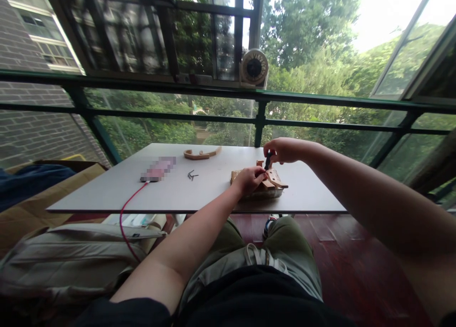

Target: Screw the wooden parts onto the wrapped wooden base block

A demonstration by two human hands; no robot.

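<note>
My right hand (283,149) grips the black handle of a screwdriver (268,160) from above; the tool stands nearly upright, pointing down. My left hand (249,180) is closed in a pinch at the screwdriver's lower end, against the wooden pieces. What lies between its fingertips is too small to make out. Under both hands, a light-brown wooden part (275,179) with small dark holes rests on a low, wrapped-looking block (276,193). The screwdriver's tip is hidden by my left fingers.
A curved wooden piece (202,154) lies toward the back of the white table (107,194). Several small dark metal pieces (192,175) are left of my hands. Farther left lies a blurred pink device (159,169) with a red cable (123,218) over the edge. A backpack (64,256) stands below.
</note>
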